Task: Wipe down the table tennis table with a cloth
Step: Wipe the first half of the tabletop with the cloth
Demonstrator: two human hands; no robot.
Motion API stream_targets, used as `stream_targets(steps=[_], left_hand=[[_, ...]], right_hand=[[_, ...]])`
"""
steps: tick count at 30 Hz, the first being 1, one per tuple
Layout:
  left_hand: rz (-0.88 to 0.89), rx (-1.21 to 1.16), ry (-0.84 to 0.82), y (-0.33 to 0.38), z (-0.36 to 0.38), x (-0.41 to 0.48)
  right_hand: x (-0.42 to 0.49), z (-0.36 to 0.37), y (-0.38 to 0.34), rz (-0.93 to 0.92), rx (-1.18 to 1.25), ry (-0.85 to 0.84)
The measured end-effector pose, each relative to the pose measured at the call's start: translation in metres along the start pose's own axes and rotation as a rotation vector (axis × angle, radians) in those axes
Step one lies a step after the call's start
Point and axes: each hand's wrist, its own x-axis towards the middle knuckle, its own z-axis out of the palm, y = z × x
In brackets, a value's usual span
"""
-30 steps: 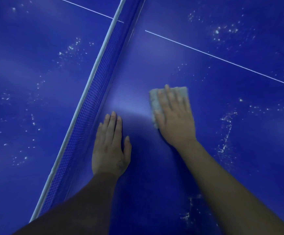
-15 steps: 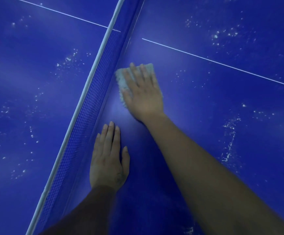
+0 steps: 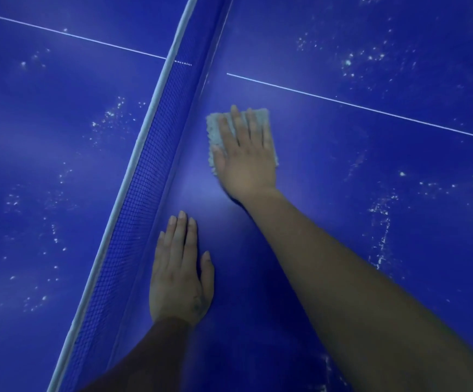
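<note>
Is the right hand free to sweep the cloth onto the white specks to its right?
Likely yes: only bare table tennis table lies between the right hand, flat on the cloth, and the white specks.

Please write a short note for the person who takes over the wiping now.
Right hand: flat, fingers straight, pressing the cloth on the table, close to the net.
Left hand: flat on the table beside the net, holding nothing.
Done: the strip beside the net, around the hands, looks free of specks.
Left: white specks right of the hands, past the white line, and across the net.
</note>
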Motion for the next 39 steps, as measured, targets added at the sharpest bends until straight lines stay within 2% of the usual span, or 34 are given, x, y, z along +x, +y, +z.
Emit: stream_targets(steps=[3,5,10,12,13,14,18,19,21,24,25,26,28,31,33,35,37,38,39], left_hand=[[0.009,0.003,0.006,-0.001,0.000,0.000],[0.014,0.002,0.009,-0.003,0.003,0.000],[0.007,-0.002,0.010,-0.002,0.002,-0.001],[-0.001,-0.004,0.004,-0.001,0.002,0.000],[-0.001,-0.007,0.000,-0.001,0.001,-0.001],[0.002,-0.009,0.000,-0.001,0.001,-0.001],[0.010,-0.006,0.018,-0.003,0.004,-0.001],[0.010,-0.006,0.019,-0.003,0.004,-0.001],[0.009,-0.005,0.022,-0.003,0.004,-0.001],[0.011,-0.008,0.025,-0.003,0.004,-0.002],[0.012,-0.007,0.029,-0.003,0.004,-0.002],[0.012,-0.006,0.033,-0.003,0.004,-0.002],[0.011,-0.008,0.038,-0.001,0.002,-0.002],[0.009,-0.009,0.039,0.001,0.000,-0.002],[0.008,0.002,0.033,0.000,0.000,-0.002],[0.005,0.012,0.030,-0.001,0.001,-0.002],[0.004,0.012,0.031,-0.001,0.002,-0.002],[0.006,0.012,0.032,-0.001,0.003,-0.002],[0.008,0.012,0.032,-0.001,0.003,-0.002]], right_hand=[[0.023,-0.004,0.008,-0.096,-0.001,-0.007],[0.038,-0.009,0.036,-0.028,-0.033,0.006],[0.022,-0.019,0.132,0.472,-0.007,0.056],[0.013,-0.024,0.138,0.663,0.088,0.042],[0.012,-0.026,0.132,0.691,0.092,0.040],[0.011,-0.026,0.122,0.651,0.067,0.029],[-0.005,-0.020,0.102,0.127,-0.017,-0.024],[-0.009,-0.021,0.113,0.068,-0.025,-0.029],[-0.014,-0.025,0.149,0.153,-0.062,0.024],[-0.029,-0.032,0.198,0.594,-0.011,0.083],[-0.031,-0.034,0.201,0.704,0.033,0.076],[-0.031,-0.033,0.197,0.741,0.046,0.060],[-0.033,-0.030,0.172,0.600,0.006,0.022],[-0.047,-0.025,0.142,0.229,-0.021,-0.009],[-0.058,-0.026,0.151,0.154,-0.051,-0.019],[-0.068,-0.030,0.176,0.346,-0.066,0.025],[-0.076,-0.035,0.187,0.672,0.008,0.065],[-0.079,-0.035,0.179,0.753,0.035,0.070],[-0.083,-0.032,0.164,0.735,0.018,0.067]])
